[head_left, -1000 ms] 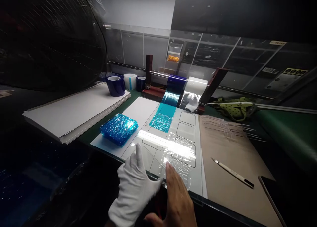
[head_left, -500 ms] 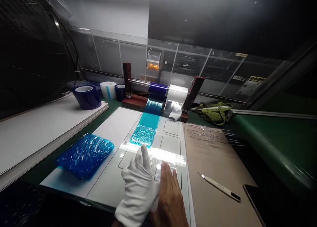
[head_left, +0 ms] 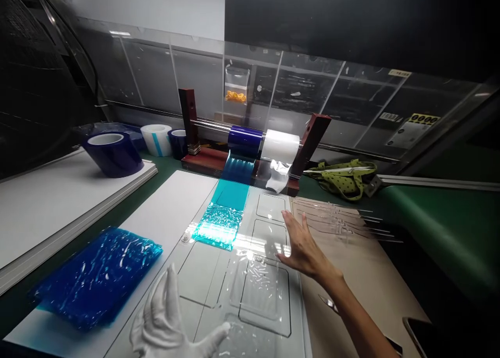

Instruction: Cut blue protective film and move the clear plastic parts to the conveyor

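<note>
My left hand (head_left: 164, 314), in a white glove, is low at the front of the white board (head_left: 203, 316), fingers up and thumb spread, holding nothing. Its thumb is beside a clear film piece (head_left: 250, 340) at the bottom edge. My right hand (head_left: 302, 248), bare, is over the board's right side with fingers apart and nothing in them; whether it touches the board I cannot tell. Between the hands lies a clear, wrinkled, rounded film piece (head_left: 258, 282), over black outlines. Behind it a blue film strip (head_left: 230, 196) runs down from a dark blue roll (head_left: 245, 140).
A wooden stand (head_left: 312, 144) carries the blue roll and a white roll (head_left: 281, 144). Shiny blue sheets (head_left: 97, 275) lie left, with tape rolls (head_left: 113, 152) behind. Thin rods (head_left: 336, 220), a partly hidden knife (head_left: 328, 302), a phone (head_left: 420, 337) and a green pouch (head_left: 344, 177) are right.
My hands have moved apart: the gloved left one down and left, the right one up and right. The clear film they covered is now exposed. The camera view has shifted closer.
</note>
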A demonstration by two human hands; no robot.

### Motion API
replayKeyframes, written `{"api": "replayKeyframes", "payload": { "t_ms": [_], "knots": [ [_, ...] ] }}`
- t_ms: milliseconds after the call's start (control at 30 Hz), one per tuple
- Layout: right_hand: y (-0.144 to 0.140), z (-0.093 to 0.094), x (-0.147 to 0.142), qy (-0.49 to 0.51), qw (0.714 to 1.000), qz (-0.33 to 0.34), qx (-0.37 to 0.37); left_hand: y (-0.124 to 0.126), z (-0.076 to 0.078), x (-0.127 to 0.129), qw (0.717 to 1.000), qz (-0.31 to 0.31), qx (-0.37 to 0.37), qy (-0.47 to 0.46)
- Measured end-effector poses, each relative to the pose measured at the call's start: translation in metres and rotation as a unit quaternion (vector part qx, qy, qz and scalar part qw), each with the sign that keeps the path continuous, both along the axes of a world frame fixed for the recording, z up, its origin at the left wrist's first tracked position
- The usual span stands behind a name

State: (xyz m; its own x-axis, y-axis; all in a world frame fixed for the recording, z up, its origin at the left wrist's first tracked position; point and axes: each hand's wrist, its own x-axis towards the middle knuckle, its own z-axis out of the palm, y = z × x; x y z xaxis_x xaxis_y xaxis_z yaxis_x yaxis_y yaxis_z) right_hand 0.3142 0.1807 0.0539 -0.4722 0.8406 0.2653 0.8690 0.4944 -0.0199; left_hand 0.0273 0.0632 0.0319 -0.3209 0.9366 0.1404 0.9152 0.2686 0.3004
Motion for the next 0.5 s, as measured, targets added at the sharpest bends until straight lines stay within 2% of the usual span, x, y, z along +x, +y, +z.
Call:
{"api": "replayKeyframes", "payload": {
  "t_ms": [333,500],
  "knots": [
    [0.013,-0.012,0.003,-0.007,0.999,0.022,-0.021,0.005,-0.005,-0.005,0.999,-0.014,-0.031,-0.011],
    [0.016,-0.017,0.004,-0.004,0.999,0.029,-0.033,0.008,-0.009,-0.005,0.999,-0.034,-0.019,-0.014]
  ]
}}
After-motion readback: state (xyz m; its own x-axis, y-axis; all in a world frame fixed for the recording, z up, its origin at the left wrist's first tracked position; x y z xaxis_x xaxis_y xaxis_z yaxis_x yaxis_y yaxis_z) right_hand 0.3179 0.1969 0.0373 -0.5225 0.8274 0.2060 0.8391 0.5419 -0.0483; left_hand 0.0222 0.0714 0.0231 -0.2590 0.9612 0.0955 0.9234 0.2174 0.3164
